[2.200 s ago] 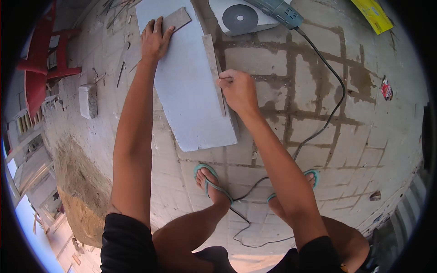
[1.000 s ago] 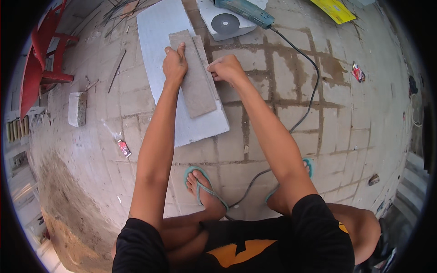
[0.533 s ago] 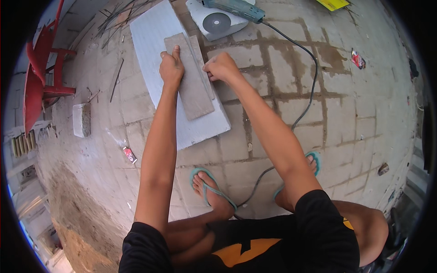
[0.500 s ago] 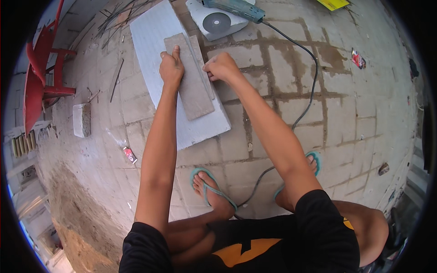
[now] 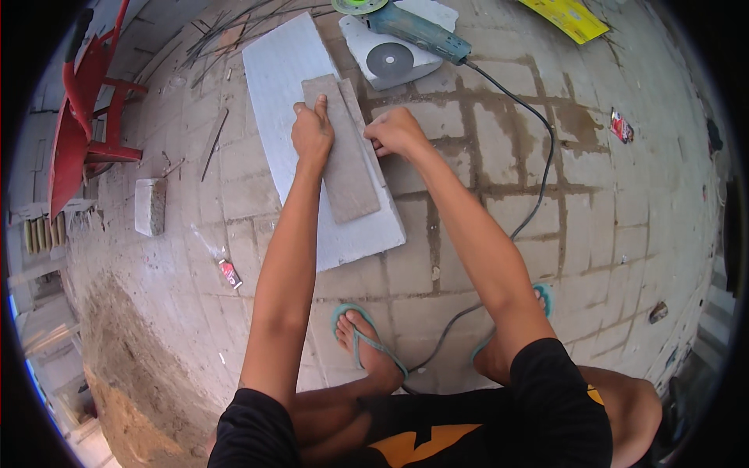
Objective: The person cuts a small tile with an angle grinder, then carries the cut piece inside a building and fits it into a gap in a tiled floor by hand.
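Note:
A long grey-brown tile strip (image 5: pixel 353 175) lies on a pale blue-white slab (image 5: pixel 285 78) on the ground. A narrower tile piece (image 5: pixel 353 107) shows along its right edge; the rest of it is hidden. My left hand (image 5: pixel 314 134) presses on the strip's left side, thumb stretched along the top and fingers bent at the edge. My right hand (image 5: pixel 396 131) is closed beside the narrow piece's right edge, its fingertips pinched together. Whatever they hold is too small or too hidden to name.
Beyond the slab, a blue-green angle grinder (image 5: pixel 417 33) lies on a white block (image 5: pixel 355 47) with a dark cutting disc (image 5: pixel 389 61). Its cable (image 5: pixel 551 148) runs past my right arm to my feet. A red wheelbarrow (image 5: pixel 82 113) and a concrete block (image 5: pixel 149 205) are left.
The whole view has shifted, so the scene sits lower and further right, showing more of the grinder. Both hands keep nearly the same places on the tile pieces.

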`<state>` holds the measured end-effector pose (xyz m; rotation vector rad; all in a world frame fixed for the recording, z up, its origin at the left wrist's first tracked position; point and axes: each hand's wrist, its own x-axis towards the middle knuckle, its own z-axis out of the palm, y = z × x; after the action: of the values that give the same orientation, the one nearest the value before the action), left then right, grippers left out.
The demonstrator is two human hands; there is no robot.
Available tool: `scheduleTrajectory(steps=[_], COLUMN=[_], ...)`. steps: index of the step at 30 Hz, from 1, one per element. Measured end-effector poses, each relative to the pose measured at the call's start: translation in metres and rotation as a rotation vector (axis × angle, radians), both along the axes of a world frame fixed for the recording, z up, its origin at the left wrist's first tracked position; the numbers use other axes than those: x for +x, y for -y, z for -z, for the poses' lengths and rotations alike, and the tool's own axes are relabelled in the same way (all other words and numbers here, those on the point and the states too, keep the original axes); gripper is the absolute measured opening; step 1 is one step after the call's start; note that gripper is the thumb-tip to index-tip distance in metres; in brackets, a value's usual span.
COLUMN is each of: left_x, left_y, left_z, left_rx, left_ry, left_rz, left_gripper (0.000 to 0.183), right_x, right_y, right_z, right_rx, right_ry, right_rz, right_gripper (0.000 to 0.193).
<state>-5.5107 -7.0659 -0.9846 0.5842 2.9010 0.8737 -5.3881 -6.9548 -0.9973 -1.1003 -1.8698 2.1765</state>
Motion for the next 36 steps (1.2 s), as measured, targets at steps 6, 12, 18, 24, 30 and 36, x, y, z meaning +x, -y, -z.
scheduleTrajectory(steps=[6,12,18,24,30,36], left_x=[0.005,0.009,0.007,0.007,0.001,0.002], left_y=[-0.004,-0.005,-0.005,-0.005,-0.007,-0.008], left_z=[-0.001,-0.006,-0.002,-0.005,-0.003,-0.003], left_rx=[-0.004,-0.046,-0.025,-0.042,-0.046,-0.013], left_ry=[0.001,0.040,-0.007,0.034,0.035,0.035], left_rz=[-0.030,-0.024,-0.001,-0.035,-0.047,-0.070], left_gripper=[0.055,0.053,0.054,0.054,0.055,0.057], right_x=[0.000,0.001,0.001,-0.004,-0.002,-0.002], right_y=[0.001,-0.004,-0.009,-0.005,-0.005,-0.005], right_z=[0.005,0.003,0.005,0.008,0.004,0.007], right_rx=[-0.032,-0.067,-0.098,-0.142,-0.140,-0.138], right_ry=[-0.034,-0.030,-0.049,-0.061,-0.062,-0.061], right_rz=[0.010,-0.074,-0.098,-0.032,-0.042,-0.035], right_gripper=[0.019,0.021,0.023,0.016,0.016,0.017])
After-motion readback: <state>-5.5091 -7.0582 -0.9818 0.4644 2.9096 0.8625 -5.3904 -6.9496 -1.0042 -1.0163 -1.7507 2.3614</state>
